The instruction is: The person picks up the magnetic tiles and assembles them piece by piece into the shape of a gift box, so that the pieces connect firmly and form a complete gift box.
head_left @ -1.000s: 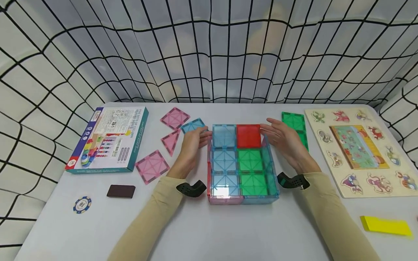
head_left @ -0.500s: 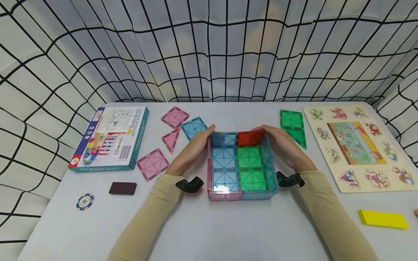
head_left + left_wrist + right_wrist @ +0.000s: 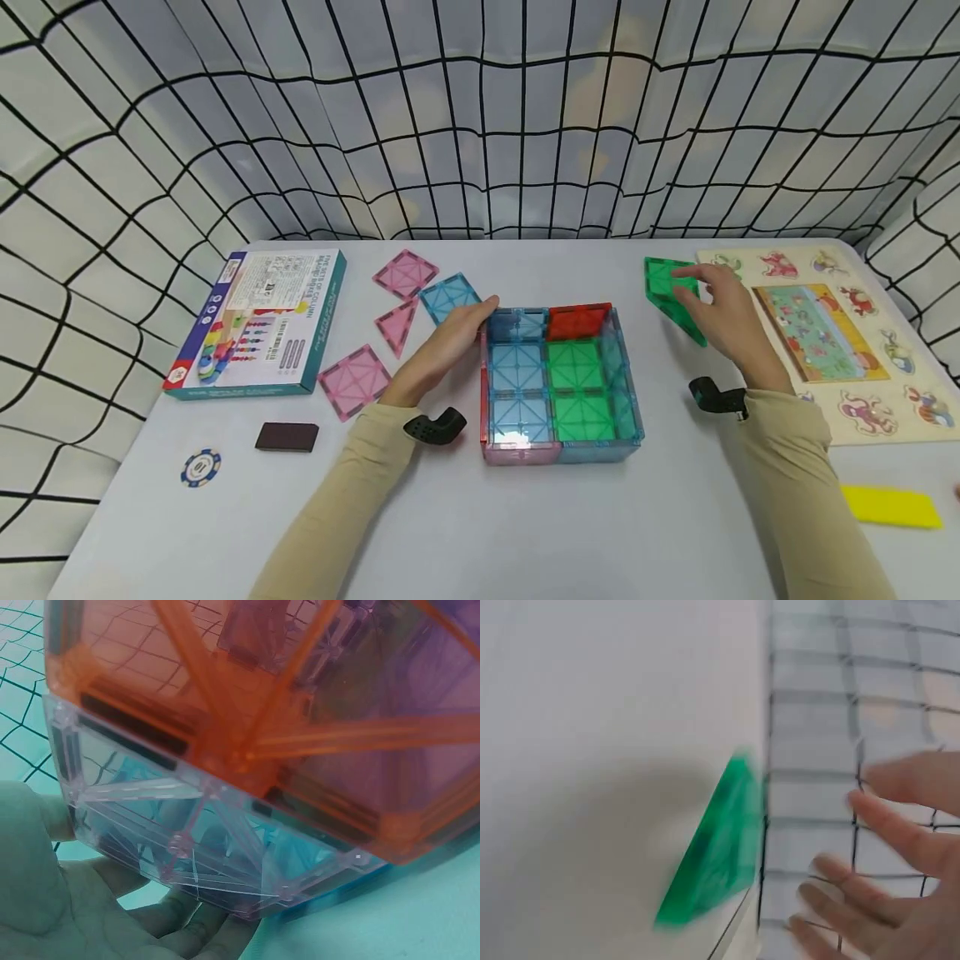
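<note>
An open-topped box of translucent magnetic tiles [image 3: 517, 454] stands mid-table, with blue and green tiles as its floor. Its back wall has a blue tile and a red tile [image 3: 577, 322], the red one leaning slightly. My left hand [image 3: 450, 342] holds the box's back left corner; in the left wrist view its fingers [image 3: 176, 911] curl at the edge of a clear tile below an orange-red one. My right hand [image 3: 723, 321] is over the green magnetic tiles [image 3: 660, 279] at the back right. Its fingers are spread, with nothing between them in the right wrist view.
Pink magnetic tiles [image 3: 352, 382] and a blue tile [image 3: 448, 296] lie left of the box. Beyond them are a boxed toy set [image 3: 258, 325], a dark block [image 3: 287, 437] and a poker chip [image 3: 201, 468]. A wooden puzzle board [image 3: 825, 408] and a yellow block [image 3: 892, 507] lie right.
The blue and red tiles at the back of the box have tipped up into a back wall. My right hand has left the box and moved right to the green tiles; my left hand stays.
</note>
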Action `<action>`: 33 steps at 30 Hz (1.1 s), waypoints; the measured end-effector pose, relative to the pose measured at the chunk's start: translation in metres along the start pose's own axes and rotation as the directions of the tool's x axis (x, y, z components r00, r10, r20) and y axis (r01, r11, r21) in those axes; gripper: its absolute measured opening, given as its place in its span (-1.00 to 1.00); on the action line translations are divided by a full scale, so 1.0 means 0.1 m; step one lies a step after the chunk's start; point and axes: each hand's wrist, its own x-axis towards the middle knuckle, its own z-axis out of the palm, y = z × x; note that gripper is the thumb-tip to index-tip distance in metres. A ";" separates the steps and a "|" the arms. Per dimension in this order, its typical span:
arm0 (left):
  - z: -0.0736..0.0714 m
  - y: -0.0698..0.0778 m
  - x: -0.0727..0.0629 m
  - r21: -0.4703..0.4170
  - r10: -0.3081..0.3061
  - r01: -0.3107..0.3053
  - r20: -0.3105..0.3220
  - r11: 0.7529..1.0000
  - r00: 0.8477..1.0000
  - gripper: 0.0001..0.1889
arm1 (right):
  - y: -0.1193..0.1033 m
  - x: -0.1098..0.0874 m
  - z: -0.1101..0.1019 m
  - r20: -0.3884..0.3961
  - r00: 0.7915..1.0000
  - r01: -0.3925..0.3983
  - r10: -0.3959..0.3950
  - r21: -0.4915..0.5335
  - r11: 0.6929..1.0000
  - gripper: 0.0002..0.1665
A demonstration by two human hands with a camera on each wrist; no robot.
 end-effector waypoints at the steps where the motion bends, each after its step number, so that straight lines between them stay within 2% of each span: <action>1: 0.00 -0.01 0.00 0.004 0.000 0.000 0.003 1.000 1.000 -0.26 | 0.06 0.00 -0.01 0.010 1.000 -0.022 0.023 -0.099 0.995 -0.43; 4: -0.01 -0.02 -0.01 0.013 -0.001 0.001 0.008 1.000 1.000 -0.25 | 0.18 0.04 0.04 0.117 0.989 -0.059 0.089 -0.239 0.969 -0.26; 6: -0.02 -0.02 -0.02 0.017 0.001 -0.001 0.011 1.000 1.000 -0.24 | 0.20 0.05 0.09 0.164 0.982 -0.044 0.096 -0.298 0.954 -0.21; 11: -0.06 -0.03 -0.03 0.020 0.005 -0.005 0.009 1.000 1.000 -0.25 | 0.13 0.02 0.13 0.218 0.975 0.141 -0.047 -0.437 0.888 -0.37; 13: -0.08 -0.03 -0.05 0.021 0.003 -0.003 0.007 1.000 1.000 -0.25 | 0.07 0.01 0.12 0.249 0.964 0.203 -0.094 -0.460 0.865 -0.40; 16: -0.10 -0.03 -0.06 0.021 -0.001 0.001 0.006 1.000 1.000 -0.25 | 0.00 -0.01 0.10 0.288 0.950 0.246 -0.118 -0.460 0.853 -0.41; 21: -0.11 -0.03 -0.06 0.022 -0.010 0.010 0.003 1.000 1.000 -0.24 | -0.02 -0.06 0.06 0.334 0.932 0.280 -0.139 -0.423 0.862 -0.37; 23: -0.10 -0.03 -0.06 0.019 -0.013 0.013 0.001 1.000 1.000 -0.24 | 0.00 -0.07 0.08 0.341 0.934 0.252 -0.110 -0.407 0.878 -0.30; 26: -0.07 -0.02 -0.06 0.011 -0.015 0.015 0.003 1.000 1.000 -0.24 | 0.02 -0.06 0.16 0.324 0.946 0.167 -0.033 -0.398 0.902 -0.16; 30: -0.02 0.00 -0.05 0.011 -0.014 0.013 0.003 1.000 1.000 -0.25 | -0.03 -0.05 0.33 0.201 0.978 0.030 0.062 -0.423 0.906 -0.09; 33: 0.02 0.02 -0.04 0.019 -0.017 0.017 -0.003 1.000 1.000 -0.26 | -0.11 -0.07 0.41 0.106 0.988 -0.052 0.109 -0.438 0.898 -0.10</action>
